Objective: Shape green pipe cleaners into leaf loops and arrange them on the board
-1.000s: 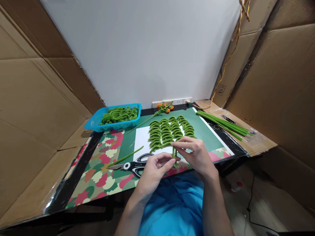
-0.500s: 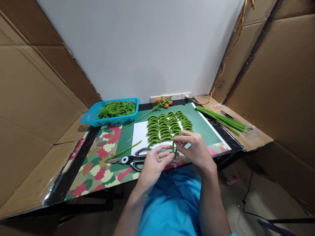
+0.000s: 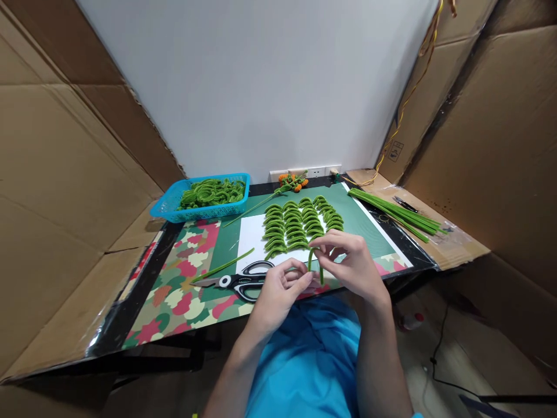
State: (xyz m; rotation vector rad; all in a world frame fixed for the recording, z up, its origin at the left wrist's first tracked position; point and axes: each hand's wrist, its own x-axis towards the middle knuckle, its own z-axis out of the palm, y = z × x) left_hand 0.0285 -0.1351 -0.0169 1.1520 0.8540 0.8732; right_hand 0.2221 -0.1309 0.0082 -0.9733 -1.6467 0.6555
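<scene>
A green pipe cleaner (image 3: 321, 275), bent over at its top, is held between my two hands above the table's front edge. Thumb and fingers of my left hand (image 3: 285, 287) pinch one of its legs low down. My right hand (image 3: 348, 255) grips it near the bend, and the other leg hangs down free. Just beyond my hands, several rows of curved green pipe-cleaner pieces (image 3: 296, 226) lie on a white sheet (image 3: 251, 232). Black-handled scissors (image 3: 239, 283) rest left of my left hand, beside a straight green pipe cleaner (image 3: 230, 264).
At the back left stands a blue basket (image 3: 167, 200) with many green pieces inside. An orange-and-green pipe-cleaner flower (image 3: 293, 181) lies near the wall sockets. To the right are a bundle of green pipe cleaners (image 3: 395, 213) and small black snips (image 3: 404, 203). Cardboard walls flank the table.
The bent pipe cleaner's legs have come further apart, with one now hanging clear of my left fingers. Both hands stay close together, and the whole view has shifted slightly.
</scene>
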